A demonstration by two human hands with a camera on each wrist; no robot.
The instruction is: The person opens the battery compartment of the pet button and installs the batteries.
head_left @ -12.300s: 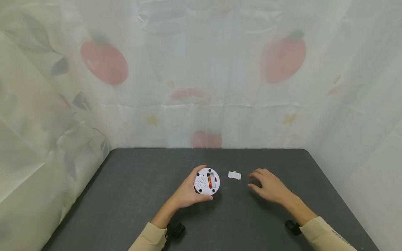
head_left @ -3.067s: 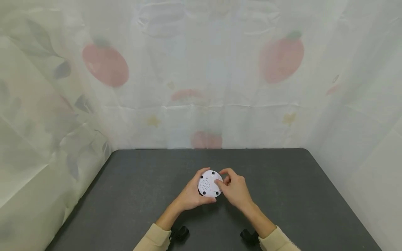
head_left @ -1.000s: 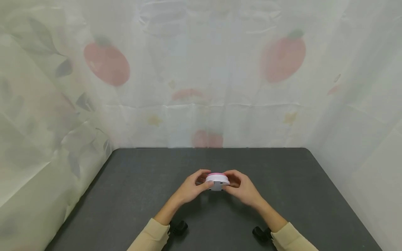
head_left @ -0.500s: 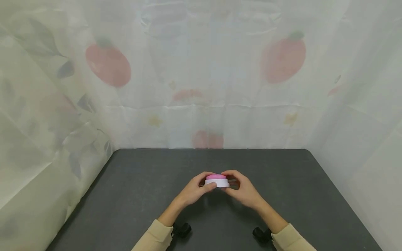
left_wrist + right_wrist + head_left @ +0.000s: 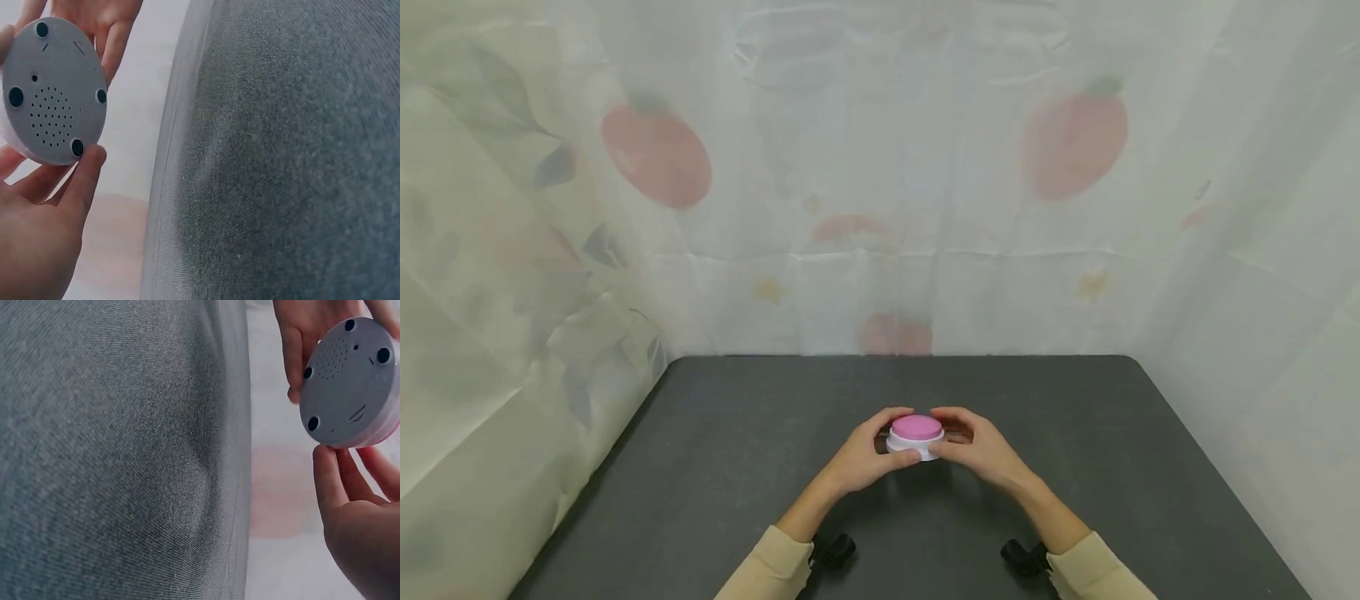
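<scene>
Head view: a pink-topped buzzer (image 5: 915, 436), lower centre of frame, sits level between the left hand (image 5: 867, 458) and right hand (image 5: 979, 451), both pinching its rim, seemingly just above the counter (image 5: 715, 467).

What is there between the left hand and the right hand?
The round pink-topped button lies between them. In the head view the left hand holds its left side and the right hand its right side. Both wrist views show its grey underside.

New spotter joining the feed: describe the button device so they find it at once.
On the dark table, look near the middle, where both hands meet. Between the left hand and right hand sits a round white puck with a pink top, the only coloured item there.
</scene>
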